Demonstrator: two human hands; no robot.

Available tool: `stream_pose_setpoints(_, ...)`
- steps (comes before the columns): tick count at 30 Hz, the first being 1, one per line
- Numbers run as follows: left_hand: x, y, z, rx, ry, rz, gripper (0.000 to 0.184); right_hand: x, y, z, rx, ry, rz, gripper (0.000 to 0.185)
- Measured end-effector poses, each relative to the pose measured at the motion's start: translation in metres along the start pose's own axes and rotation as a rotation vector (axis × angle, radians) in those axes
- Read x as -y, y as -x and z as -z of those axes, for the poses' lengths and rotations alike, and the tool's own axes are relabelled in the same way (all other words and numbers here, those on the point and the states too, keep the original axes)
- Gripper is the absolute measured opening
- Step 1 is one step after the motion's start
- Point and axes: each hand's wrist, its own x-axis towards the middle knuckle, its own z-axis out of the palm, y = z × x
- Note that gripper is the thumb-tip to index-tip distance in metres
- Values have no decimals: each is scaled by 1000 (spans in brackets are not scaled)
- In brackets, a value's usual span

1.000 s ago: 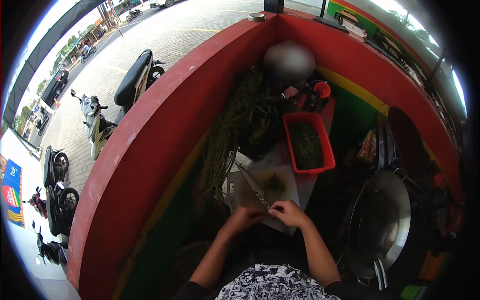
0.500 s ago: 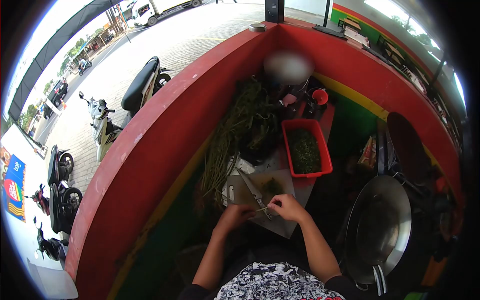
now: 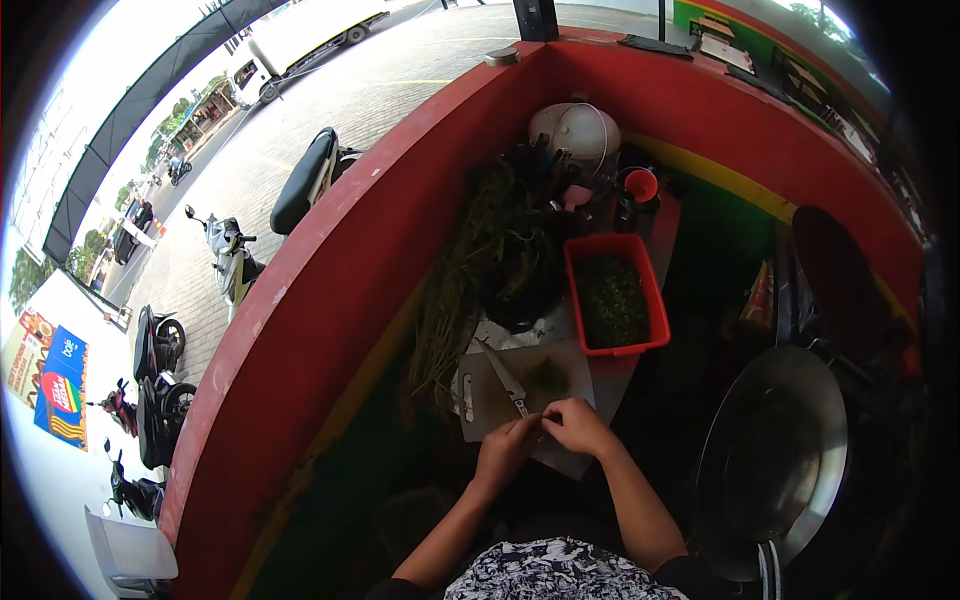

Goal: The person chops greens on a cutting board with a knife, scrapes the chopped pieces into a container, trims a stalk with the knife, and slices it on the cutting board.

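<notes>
My left hand (image 3: 506, 450) and my right hand (image 3: 577, 425) meet at the near edge of a pale cutting board (image 3: 482, 390), fingertips pinched together. What lies between the fingers is too small to make out. A knife (image 3: 502, 377) rests on the board, its handle by my fingertips and its blade pointing away to the left. Beside the blade is a small green pile (image 3: 547, 377). Beyond the board, a red basin (image 3: 662, 318) holds chopped greens (image 3: 612, 300). Long leafy stems (image 3: 445, 320) lie at the left, next to a dark bag (image 3: 520, 300).
A large metal wok (image 3: 770, 455) stands at the right. Behind the basin are a red cup (image 3: 641, 185) and a white lidded container (image 3: 585, 132). A red wall (image 3: 330, 270) curves around the left and back. Motorbikes (image 3: 228, 255) and a truck (image 3: 290, 45) are outside.
My left hand has come in toward the right hand, and their fingertips now meet. The camera view has shifted. The truck has come further into view on the road.
</notes>
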Motion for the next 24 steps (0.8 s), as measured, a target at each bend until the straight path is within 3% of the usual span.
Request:
stream_pose_setpoints(3,2,17,-2,-55,-58,-28,27,-15,2,-3,98,-111,1,22)
stream_pose_setpoints(15,19,32,-1,-141,-100,95,19,-40,-19,-42,114,-278,44,23)
stream_pose_setpoints(19,43,31,7,-47,-157,81,21,-42,-36,-51,132,-359,46,23)
stream_pose_setpoints(21,55,30,9,-19,-160,151,19,-32,-38,-56,-10,73,50,25)
stream_pose_setpoints(22,64,30,11,-11,-165,146,19,-32,-41,-65,-17,65,48,25)
stream_pose_setpoints(24,84,27,12,-39,-106,194,18,-42,-43,-91,-464,725,182,24)
